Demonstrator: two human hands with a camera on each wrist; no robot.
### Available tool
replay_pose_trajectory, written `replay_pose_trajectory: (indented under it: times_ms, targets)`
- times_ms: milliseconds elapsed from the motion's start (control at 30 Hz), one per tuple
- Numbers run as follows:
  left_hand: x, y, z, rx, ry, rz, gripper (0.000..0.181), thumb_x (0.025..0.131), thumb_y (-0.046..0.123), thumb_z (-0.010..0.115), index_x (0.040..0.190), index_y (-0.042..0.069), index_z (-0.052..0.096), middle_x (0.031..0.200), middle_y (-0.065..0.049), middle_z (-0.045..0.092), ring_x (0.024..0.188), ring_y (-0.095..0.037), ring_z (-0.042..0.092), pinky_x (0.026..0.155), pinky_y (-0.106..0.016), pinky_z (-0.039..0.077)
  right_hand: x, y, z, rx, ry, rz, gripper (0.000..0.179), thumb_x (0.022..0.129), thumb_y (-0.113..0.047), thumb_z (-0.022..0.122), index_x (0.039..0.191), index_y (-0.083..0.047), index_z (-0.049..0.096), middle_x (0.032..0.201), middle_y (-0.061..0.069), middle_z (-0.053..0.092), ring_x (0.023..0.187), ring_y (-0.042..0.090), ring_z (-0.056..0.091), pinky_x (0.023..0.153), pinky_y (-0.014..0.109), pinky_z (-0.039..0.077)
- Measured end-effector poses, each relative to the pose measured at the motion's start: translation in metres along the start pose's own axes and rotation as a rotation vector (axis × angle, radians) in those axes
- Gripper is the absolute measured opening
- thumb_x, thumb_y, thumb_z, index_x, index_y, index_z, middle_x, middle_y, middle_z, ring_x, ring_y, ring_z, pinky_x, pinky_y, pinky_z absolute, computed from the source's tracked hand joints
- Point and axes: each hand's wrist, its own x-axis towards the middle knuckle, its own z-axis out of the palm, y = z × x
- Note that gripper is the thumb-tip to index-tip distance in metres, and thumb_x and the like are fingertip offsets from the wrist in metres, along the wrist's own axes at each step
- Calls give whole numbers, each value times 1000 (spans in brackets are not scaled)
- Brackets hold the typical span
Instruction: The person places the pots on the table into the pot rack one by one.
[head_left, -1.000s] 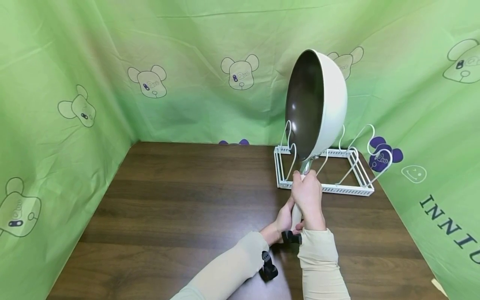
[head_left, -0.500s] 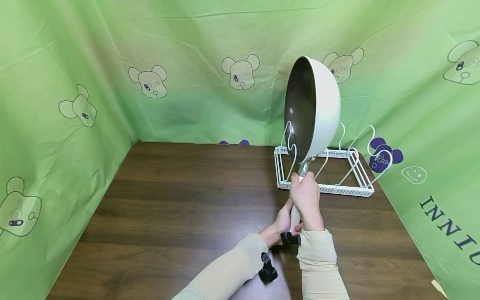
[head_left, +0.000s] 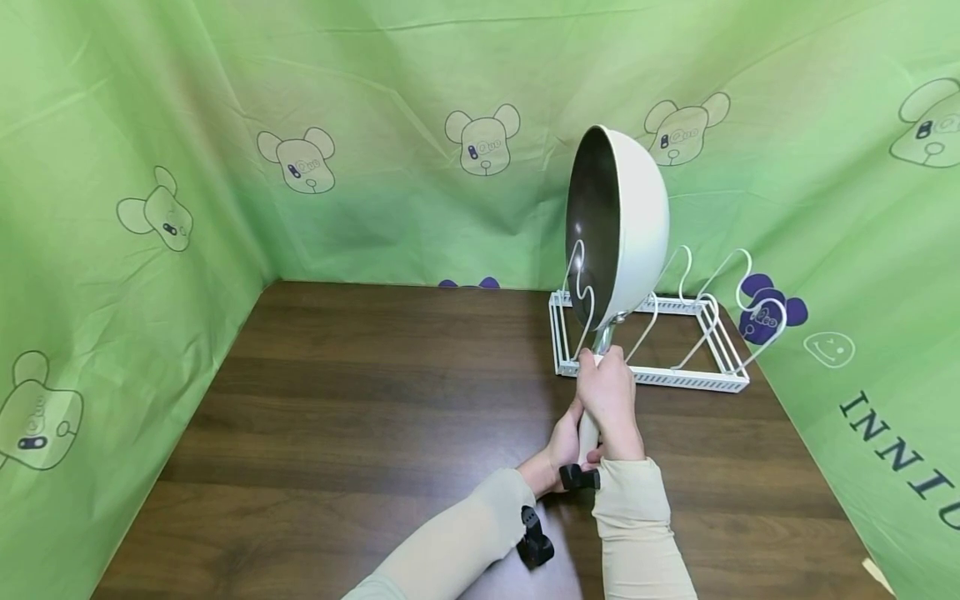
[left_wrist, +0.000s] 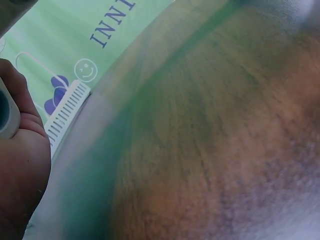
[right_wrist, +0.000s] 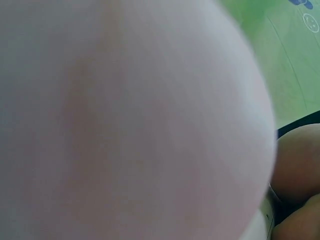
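Note:
A white wok [head_left: 641,225] with a dark inside stands on edge, opening to the left, in the head view. Its pale handle [head_left: 588,437] slants down toward the front. My right hand [head_left: 609,396] grips the handle's upper part, just below the metal neck. Lower down, my left hand [head_left: 564,442] holds the handle's end; the left wrist view shows fingers [left_wrist: 25,170] curled around it. The wok's lower rim overlaps the left part of a white wire rack [head_left: 690,380], behind its left loops. A close, blurred pale surface fills most of the right wrist view.
The rack rests at the back right of the brown wooden table [head_left: 337,400], with bare wire loops [head_left: 765,321] at its right end. Green printed cloth [head_left: 390,183] hangs around the back and sides. A small pale object [head_left: 877,575] lies at the right front edge.
The wok has come down and shifted left toward the rack's left loops. Both hands have moved slightly left with it, keeping their grip; the rack has stayed put.

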Motion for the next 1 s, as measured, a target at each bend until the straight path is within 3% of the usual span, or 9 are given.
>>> replay_pose_trajectory:
  times_ms: [233,700,1000]
  targets:
    - [-3,2,2,-16,10,-23,70,97,76,21,65,19,45,42,7,34,33,-6,26,35,-21,18,0,1,2,-2,-2,4,38,102,-27,46,110,10,50,97,33,61,92,51,58,80,59,42]
    - [-5,-2,0,-66,34,-41,69,97,76,24,63,21,47,43,9,35,34,-5,26,36,-20,18,1,8,7,-11,-28,4,37,101,-26,45,109,10,50,97,32,60,91,50,57,81,59,42]
    - [-4,-7,-4,-53,88,-38,69,96,77,26,62,21,45,44,9,32,34,-5,23,36,-19,17,3,13,10,-19,-51,10,39,101,-27,45,111,10,49,100,34,60,94,51,57,82,59,42]
